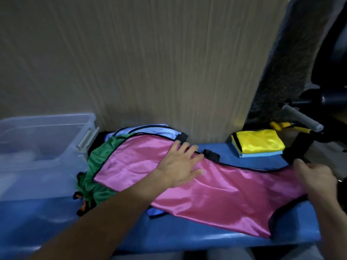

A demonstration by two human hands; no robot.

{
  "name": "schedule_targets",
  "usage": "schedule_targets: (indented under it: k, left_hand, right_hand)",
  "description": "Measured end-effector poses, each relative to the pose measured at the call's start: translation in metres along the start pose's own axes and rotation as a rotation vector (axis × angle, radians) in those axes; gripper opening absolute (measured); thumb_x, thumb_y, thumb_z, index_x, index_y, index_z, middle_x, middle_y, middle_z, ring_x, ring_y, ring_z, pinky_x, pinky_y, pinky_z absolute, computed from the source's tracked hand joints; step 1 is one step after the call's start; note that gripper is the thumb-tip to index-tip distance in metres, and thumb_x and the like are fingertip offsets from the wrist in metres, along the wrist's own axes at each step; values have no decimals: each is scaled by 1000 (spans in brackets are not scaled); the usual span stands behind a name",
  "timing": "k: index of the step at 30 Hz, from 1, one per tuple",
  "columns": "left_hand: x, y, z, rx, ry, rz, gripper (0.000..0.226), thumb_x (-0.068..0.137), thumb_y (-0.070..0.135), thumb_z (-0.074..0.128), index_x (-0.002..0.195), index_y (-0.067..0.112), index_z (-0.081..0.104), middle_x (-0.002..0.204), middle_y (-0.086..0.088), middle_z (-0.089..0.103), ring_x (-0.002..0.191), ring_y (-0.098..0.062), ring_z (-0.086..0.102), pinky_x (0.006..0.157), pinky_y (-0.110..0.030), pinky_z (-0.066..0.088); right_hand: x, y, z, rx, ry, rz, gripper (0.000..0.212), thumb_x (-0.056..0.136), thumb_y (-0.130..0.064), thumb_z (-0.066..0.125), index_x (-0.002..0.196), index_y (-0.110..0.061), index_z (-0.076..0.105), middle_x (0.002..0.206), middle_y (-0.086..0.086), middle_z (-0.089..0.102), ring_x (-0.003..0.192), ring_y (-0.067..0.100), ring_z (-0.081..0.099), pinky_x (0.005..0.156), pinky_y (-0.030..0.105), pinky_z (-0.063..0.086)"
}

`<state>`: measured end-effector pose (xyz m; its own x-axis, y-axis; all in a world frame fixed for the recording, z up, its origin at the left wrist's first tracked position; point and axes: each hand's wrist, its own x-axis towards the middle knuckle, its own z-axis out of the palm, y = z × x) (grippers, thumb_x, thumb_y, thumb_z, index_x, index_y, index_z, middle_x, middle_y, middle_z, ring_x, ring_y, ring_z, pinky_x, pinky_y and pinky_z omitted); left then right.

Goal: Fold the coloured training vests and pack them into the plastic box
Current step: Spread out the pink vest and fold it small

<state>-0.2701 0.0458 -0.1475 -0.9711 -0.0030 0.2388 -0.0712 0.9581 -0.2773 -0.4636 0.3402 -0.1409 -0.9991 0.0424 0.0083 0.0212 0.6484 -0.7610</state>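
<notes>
A pink vest (216,192) with black trim lies spread across the blue bench (187,239). My left hand (180,164) presses flat on its upper middle, fingers straight. My right hand (315,177) grips the vest's right end, fingers curled round the fabric. Under the pink vest's left end lie a crumpled green vest (97,166) and a light blue vest (146,130). A folded yellow vest (259,141) sits on a folded light blue one (262,154) at the back right. The clear plastic box (47,139) stands at the left.
A wood-grain panel (150,62) rises right behind the bench. To the right stand dark gym equipment and a grey-handled bar (302,119) with yellow parts. The bench's front edge runs near the bottom of the view.
</notes>
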Motion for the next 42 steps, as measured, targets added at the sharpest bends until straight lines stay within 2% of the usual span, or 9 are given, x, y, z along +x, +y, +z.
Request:
schedule_targets:
  k: [9,13,16,19,23,29,34,38,42]
  left_hand:
    - [-53,-85,-15,-176,90,-429,69,91,58,16,131,25,61,137,-2,54,122,-31,49,103,-46,39]
    - [-71,-113,-6,-299,360,-411,38,95,32,49,124,20,68,131,-2,61,119,-29,55,102,-43,44]
    - [-73,-117,-16,-808,558,-546,18,98,16,57,105,17,73,104,1,68,93,-18,64,89,-35,51]
    - [-72,-128,-27,-1510,390,-787,44,100,51,55,91,13,74,86,-1,73,78,-19,68,86,-44,56]
    - [-86,-141,-31,-1510,270,-838,62,86,79,44,78,24,71,75,15,69,79,-11,65,79,-34,49]
    - [-89,-139,-29,-1062,176,-771,14,91,23,70,88,16,58,67,6,57,64,-15,55,58,-27,36]
    - [-85,-131,-27,-940,280,-819,27,96,33,64,80,17,50,72,2,56,76,-27,55,64,-32,34]
    - [-82,-129,-30,-902,296,-813,21,101,32,58,115,17,64,102,-6,71,96,-28,64,79,-34,48]
    - [-77,-130,-34,-960,307,-853,21,104,30,53,114,17,66,95,-4,72,85,-23,67,82,-38,54]
  right_hand:
    - [-65,-88,3,223,-48,-157,46,73,-63,72,82,-18,74,75,9,71,73,33,67,70,48,55]
    - [-113,-153,40,303,-101,-352,23,81,-33,73,74,-11,71,67,7,68,68,19,60,68,39,51]
    - [-151,-208,90,289,-224,-483,18,83,-24,71,70,-11,71,64,6,69,63,11,58,66,35,50]
    - [-192,-255,142,224,-401,-508,11,83,-26,74,79,-15,72,72,0,73,68,16,68,68,32,56]
    - [-232,-268,160,471,-855,-301,16,99,-22,65,107,-9,61,80,7,69,58,21,70,52,36,60]
    - [-176,-166,138,79,-290,-700,20,89,-14,73,106,-23,67,97,-11,70,81,13,71,74,39,59]
    - [-152,-125,146,-252,-290,-815,35,81,-28,81,112,-31,67,108,-12,56,103,20,57,90,41,52]
    - [-144,-120,156,-263,-174,-860,21,86,-30,76,107,-29,68,103,-9,60,97,22,58,81,43,52]
    - [-140,-118,167,-264,-17,-903,5,94,-26,67,99,-25,69,95,-8,64,89,23,55,74,41,44]
